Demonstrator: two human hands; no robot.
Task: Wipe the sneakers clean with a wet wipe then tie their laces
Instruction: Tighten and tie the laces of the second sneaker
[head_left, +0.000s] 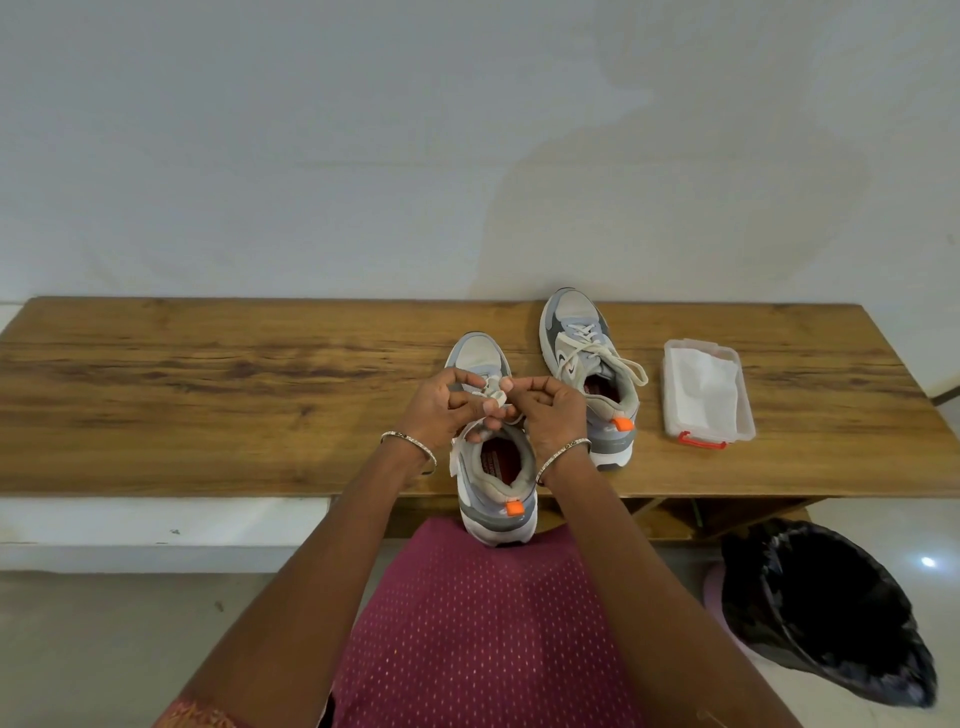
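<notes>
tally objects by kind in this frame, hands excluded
Sneakers: 2 – near sneaker, far sneaker
Wipe box: 1 – clear wipe box
Bin: 1 – black-lined bin
Bangles: 2 – left bangle, right bangle
Bench: 1 – wooden bench
Total: 7

No readable text on anything in view.

The red insole (494, 460) of the near sneaker (496, 488), just below the left hand (447, 410) and right hand (545, 415), carries a pale printed mark, too blurred to read. The insole (597, 391) of the far sneaker (589, 374), just right of the right hand, shows a similar small mark, also unreadable, and a dark logo shape on that shoe's side (569, 364) cannot be made out as a brand. The clear box (707, 389) further right of the hands shows no lettering or numbers.
</notes>
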